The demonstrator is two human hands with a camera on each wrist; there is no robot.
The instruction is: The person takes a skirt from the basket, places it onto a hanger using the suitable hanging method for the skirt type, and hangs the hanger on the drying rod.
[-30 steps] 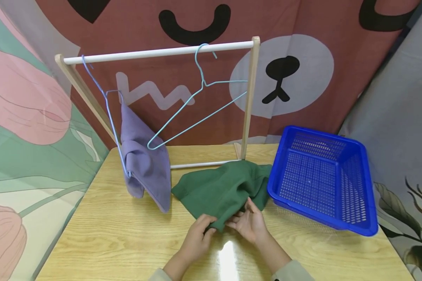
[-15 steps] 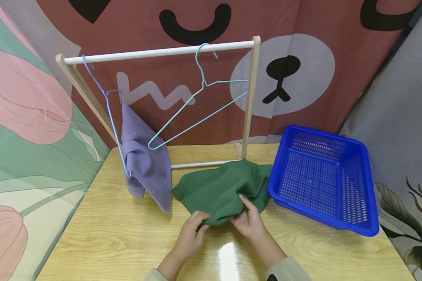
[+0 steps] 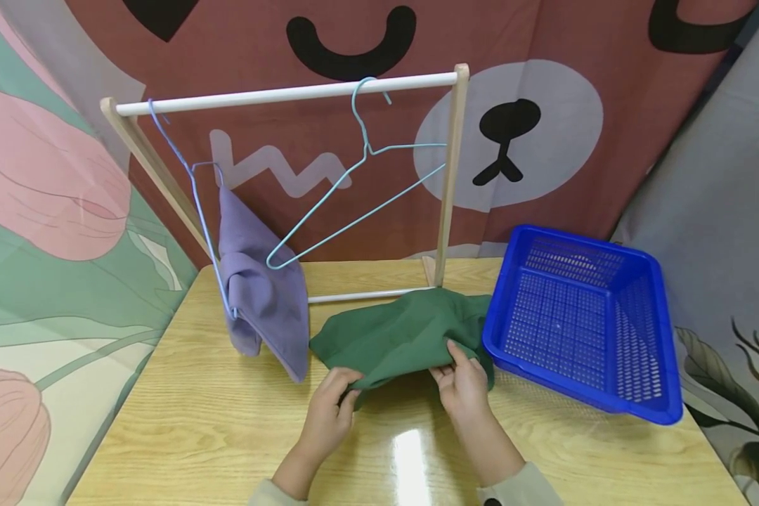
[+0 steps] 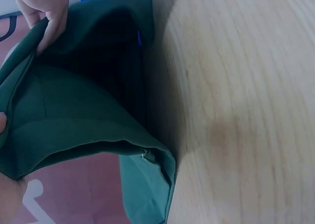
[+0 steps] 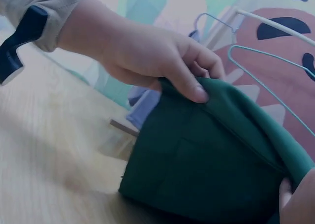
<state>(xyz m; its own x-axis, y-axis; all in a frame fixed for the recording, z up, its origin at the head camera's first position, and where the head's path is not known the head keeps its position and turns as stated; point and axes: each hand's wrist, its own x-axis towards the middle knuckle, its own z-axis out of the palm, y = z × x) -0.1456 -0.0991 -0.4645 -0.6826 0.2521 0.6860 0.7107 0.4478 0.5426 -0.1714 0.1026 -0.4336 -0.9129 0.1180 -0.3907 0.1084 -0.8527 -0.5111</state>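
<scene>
Red-brown fabric backdrop with a printed bear face (image 3: pixel 563 42) behind everything, and before it a pale wood-grain worktop (image 3: pixel 196 422). On that, a rack of white rods and light wooden posts (image 3: pixel 253 98), with an open blue plastic basket with latticed sides (image 3: pixel 566 386) to its right. In front of the rack, against or just beside the basket (hard to tell which), a dark green cloth garment (image 3: pixel 398 344), loosely spread, near edge lifted off the worktop. To its left, a purple cloth garment (image 3: pixel 262 281) on a lavender wire hanger (image 3: pixel 196 200); farther right on the rod, a bare light-blue wire hanger (image 3: pixel 379 206). Smallest, left hand (image 3: pixel 325 411) and right hand (image 3: pixel 464 386), fingers and thumbs pinching the green edge at separate places. Possible trouble: a dropped edge from too light a pinch, bunching from uneven pulling, or a basket nudged by dragging cloth.
</scene>
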